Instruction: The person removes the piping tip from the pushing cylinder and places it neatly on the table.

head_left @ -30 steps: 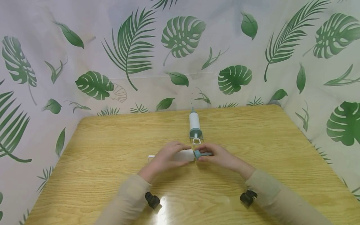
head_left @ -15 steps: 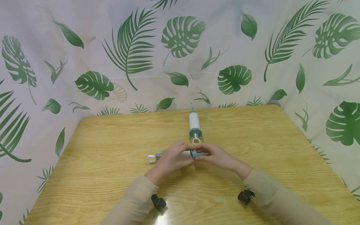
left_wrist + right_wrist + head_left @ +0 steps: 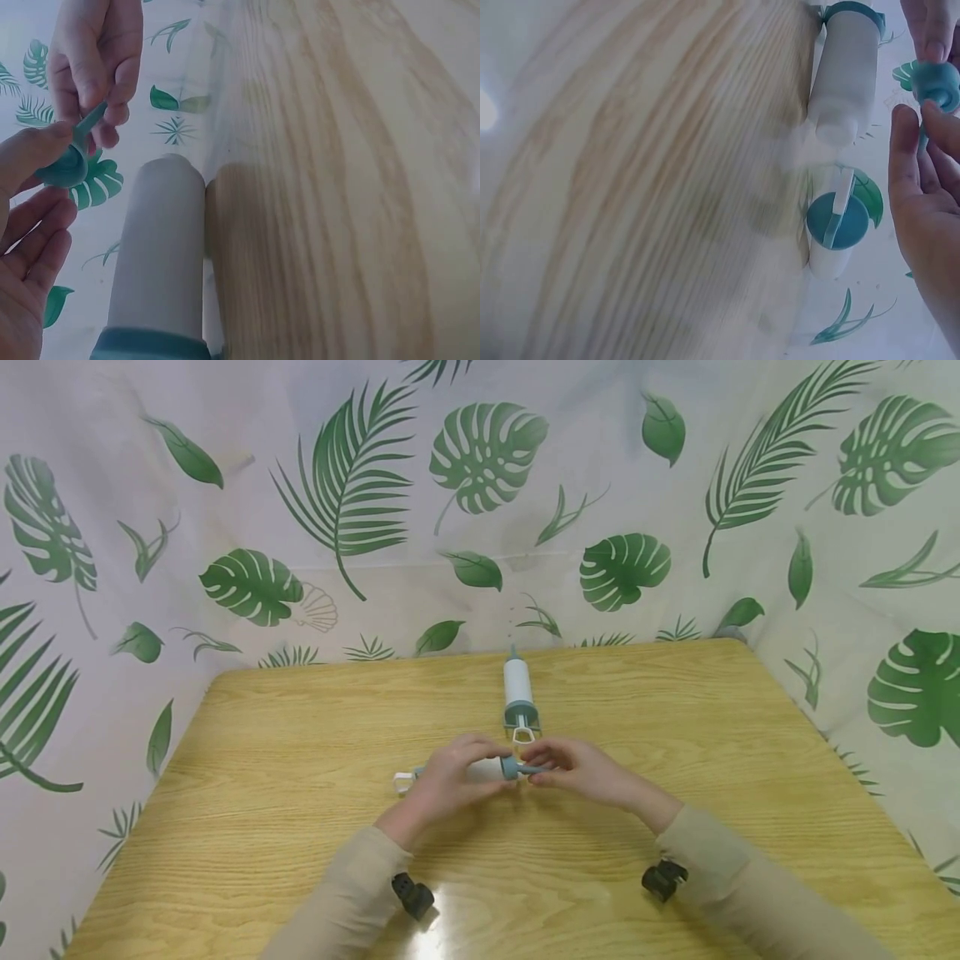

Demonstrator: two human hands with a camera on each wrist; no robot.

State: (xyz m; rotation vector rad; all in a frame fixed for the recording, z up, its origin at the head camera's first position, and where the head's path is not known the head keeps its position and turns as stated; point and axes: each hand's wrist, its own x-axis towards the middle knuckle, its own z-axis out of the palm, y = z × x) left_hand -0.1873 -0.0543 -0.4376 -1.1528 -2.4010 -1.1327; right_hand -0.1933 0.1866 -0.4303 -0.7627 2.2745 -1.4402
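A teal nozzle [image 3: 66, 166], a small cup with a thin stem, is held between both hands above a white syringe barrel [image 3: 159, 247]. My left hand [image 3: 452, 779] pinches the cup between thumb and fingers. My right hand [image 3: 581, 771] has thumb and fingers at the stem, which points right in the head view. The barrel lies on its side on the table; its bare white end [image 3: 836, 126] shows in the right wrist view. Its white loop handle [image 3: 402, 782] sticks out left of my left hand, and the hand hides much of the barrel in the head view.
A second white syringe [image 3: 517, 681] with teal collar and nozzle lies just behind my hands, its loop handle toward me. The wooden table [image 3: 300, 727] ends at a leaf-printed sheet [image 3: 390, 485] at the back and sides.
The nozzle has turned and shifted a little left, and its cup now overlaps the barrel's end in the head view. Both hands have moved slightly. The second syringe stays put.
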